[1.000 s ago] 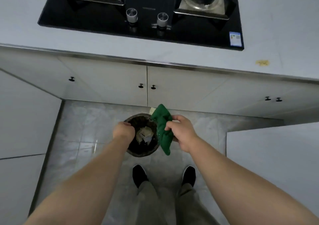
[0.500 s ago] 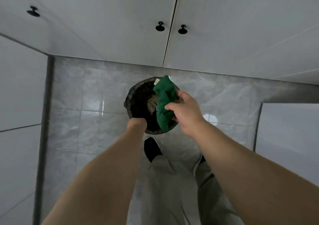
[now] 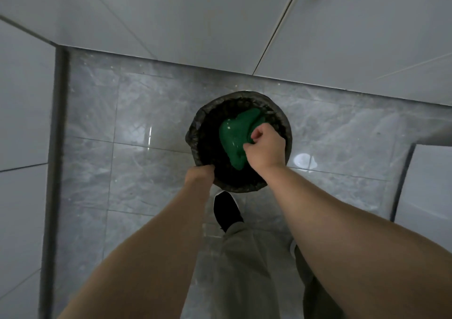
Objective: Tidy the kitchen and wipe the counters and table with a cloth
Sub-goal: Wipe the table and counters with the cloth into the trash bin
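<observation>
Bin (image 3: 195, 132) under both grips. Cloth (image 3: 232, 140) over bin mouth, just left of right grip (image 3: 265, 148), whose curled fingers pinch its edge. Likely soft, light, limp, maybe damp; hold bunched fold. Left grip (image 3: 199, 173) at near rim, fingers hidden: can't tell.

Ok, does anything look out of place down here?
The green cloth, meant for wiping counters, is held by the right hand over the mouth of the bin; the left hand grips its rim.
</observation>
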Motion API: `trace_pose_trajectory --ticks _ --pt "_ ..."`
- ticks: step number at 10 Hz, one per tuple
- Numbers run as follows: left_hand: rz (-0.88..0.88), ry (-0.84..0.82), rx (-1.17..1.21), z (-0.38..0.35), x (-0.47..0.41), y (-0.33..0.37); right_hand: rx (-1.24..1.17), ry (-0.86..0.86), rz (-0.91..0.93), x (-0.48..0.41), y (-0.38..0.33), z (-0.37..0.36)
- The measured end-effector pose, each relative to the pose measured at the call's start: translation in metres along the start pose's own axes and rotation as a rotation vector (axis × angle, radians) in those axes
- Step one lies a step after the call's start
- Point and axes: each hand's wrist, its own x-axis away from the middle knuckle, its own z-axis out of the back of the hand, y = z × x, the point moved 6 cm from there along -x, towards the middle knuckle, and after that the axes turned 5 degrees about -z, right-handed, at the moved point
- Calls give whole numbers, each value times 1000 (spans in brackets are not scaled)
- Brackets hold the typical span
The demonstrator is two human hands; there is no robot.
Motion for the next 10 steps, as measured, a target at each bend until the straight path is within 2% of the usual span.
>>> trace_pose_trajectory --ticks 1,4,5,6,7,8,9,10 --pt "-12 -57 -10 1 -12 -9 55 -21 39 6 8 -11" --pt "-84 57 -35 11 -21 -21 33 -45 1 4 20 -25" --pt "-178 208 -101 20 -6 -11 -62 -62 -85 1 25 -26" --pt "-408 271 -239 21 23 7 -270 -134 -215 1 33 -24" --pt "-727 172 -356 9 48 17 -536 -290 -392 6 37 -22" --pt "-1036 42 -370 0 74 19 -723 -363 -482 12 42 -14" --pt "-1254 -145 -323 -10 101 19 -714 -345 -481 13 43 -10" --pt "-1277 -347 -328 -27 115 17 -721 -353 -496 14 45 -10"
